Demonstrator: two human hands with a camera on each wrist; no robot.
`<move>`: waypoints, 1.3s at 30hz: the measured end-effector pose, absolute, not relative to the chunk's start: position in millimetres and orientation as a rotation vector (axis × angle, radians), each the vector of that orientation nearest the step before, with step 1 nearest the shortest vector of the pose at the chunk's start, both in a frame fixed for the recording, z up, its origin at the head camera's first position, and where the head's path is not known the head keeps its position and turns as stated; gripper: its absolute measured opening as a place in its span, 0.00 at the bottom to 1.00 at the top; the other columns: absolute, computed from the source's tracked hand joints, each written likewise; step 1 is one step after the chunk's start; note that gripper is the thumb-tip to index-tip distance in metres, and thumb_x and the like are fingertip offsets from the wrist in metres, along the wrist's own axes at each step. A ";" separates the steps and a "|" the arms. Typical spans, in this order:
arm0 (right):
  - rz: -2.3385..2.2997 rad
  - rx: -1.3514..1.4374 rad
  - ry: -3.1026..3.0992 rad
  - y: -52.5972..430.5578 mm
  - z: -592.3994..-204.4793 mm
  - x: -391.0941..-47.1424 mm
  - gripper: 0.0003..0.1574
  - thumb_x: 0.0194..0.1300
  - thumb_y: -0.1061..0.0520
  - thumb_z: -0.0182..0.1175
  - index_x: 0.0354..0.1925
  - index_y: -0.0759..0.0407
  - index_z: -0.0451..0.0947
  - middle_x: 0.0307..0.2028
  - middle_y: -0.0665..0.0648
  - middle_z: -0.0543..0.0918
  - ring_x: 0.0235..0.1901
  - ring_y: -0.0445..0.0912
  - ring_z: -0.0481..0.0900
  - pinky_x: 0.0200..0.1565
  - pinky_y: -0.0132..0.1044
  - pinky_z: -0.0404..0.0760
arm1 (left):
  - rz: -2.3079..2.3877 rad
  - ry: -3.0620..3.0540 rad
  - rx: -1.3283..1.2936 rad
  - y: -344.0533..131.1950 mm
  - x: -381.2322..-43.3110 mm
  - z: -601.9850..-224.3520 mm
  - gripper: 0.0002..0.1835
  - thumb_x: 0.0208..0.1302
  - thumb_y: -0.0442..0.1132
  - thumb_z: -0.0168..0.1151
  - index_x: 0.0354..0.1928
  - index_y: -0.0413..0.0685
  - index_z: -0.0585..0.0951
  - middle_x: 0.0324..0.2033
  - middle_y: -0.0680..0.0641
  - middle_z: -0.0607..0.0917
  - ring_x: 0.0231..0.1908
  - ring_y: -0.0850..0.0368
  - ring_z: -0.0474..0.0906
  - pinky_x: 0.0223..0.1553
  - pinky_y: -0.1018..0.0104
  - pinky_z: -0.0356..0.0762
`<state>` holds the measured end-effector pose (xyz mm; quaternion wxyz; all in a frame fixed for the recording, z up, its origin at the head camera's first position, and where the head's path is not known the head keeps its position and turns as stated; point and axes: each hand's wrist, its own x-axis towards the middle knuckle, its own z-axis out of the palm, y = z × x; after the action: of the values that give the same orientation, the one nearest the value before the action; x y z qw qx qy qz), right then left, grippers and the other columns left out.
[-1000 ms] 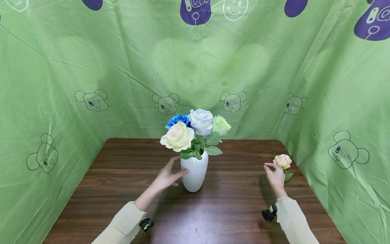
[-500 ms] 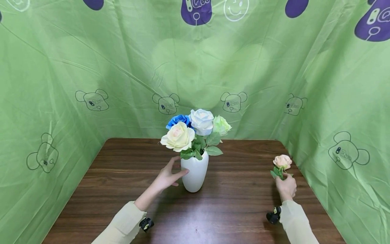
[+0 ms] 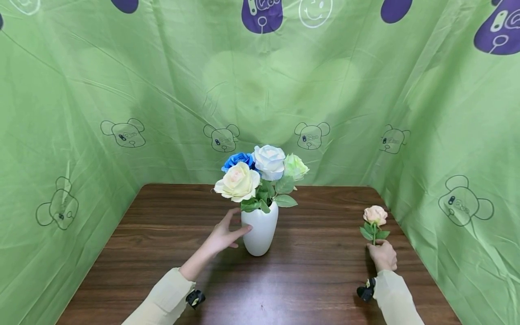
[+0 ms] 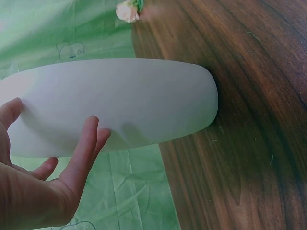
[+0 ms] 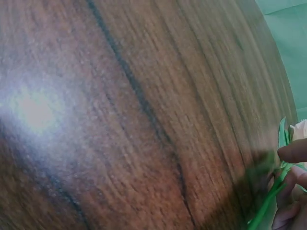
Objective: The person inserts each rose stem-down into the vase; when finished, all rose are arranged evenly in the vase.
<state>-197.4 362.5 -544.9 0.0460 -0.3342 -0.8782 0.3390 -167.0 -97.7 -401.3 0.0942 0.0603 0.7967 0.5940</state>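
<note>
My left hand (image 3: 220,235) is at the left side of a white vase (image 3: 261,232), its spread fingers and thumb reaching the wall. In the left wrist view the vase (image 4: 144,100) looms large, with fingertips (image 4: 90,125) against its side. Four roses fill the vase: blue (image 3: 237,161), cream (image 3: 238,182), white (image 3: 269,162) and pale green (image 3: 295,166). Far to the right, my right hand (image 3: 383,255) pinches the green stem of a peach rose (image 3: 375,215), whose bloom points away from me. Its stem (image 5: 266,203) passes between thumb and fingers in the right wrist view.
Both hands work over a brown wooden table (image 3: 308,271). Green printed cloth (image 3: 260,90) hangs behind it and along both sides. A small black device (image 3: 195,299) sits at the left wrist, another black device (image 3: 366,290) at the right.
My right hand has moved from beside the peach rose down to its stem and grips it. The rose has turned slightly more upright and shifted a little left. My left hand stays put.
</note>
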 end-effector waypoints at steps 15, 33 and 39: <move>1.079 -0.753 -2.664 335.3 -538.5 -208.1 0.22 0.56 0.52 0.57 0.47 0.60 0.73 0.37 0.62 0.80 0.39 0.60 0.72 0.29 0.48 0.69 | 1.758 2.362 0.185 -98.2 -166.0 -399.8 0.34 0.56 0.44 0.61 0.62 0.45 0.58 0.53 0.33 0.67 0.33 0.46 0.77 0.22 0.60 0.78; 1.468 -0.166 -2.348 278.0 -491.5 -233.2 0.17 0.56 0.61 0.60 0.45 0.66 0.74 0.26 0.59 0.81 0.16 0.33 0.72 0.21 0.25 0.71 | 1.768 2.352 0.193 -97.9 -166.6 -401.6 0.33 0.56 0.43 0.61 0.61 0.46 0.59 0.51 0.34 0.69 0.33 0.47 0.76 0.23 0.59 0.78; 1.765 0.197 -2.064 263.9 -485.0 -238.3 0.15 0.56 0.65 0.59 0.42 0.70 0.71 0.27 0.64 0.81 0.17 0.42 0.76 0.18 0.30 0.76 | 1.775 2.342 0.187 -97.6 -166.9 -401.7 0.33 0.56 0.43 0.62 0.61 0.47 0.59 0.51 0.34 0.69 0.34 0.47 0.76 0.23 0.59 0.78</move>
<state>-238.3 263.9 -485.0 0.2078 0.0709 -0.7413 0.6342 -166.9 -97.6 -401.7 0.0986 0.0631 0.7915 0.5999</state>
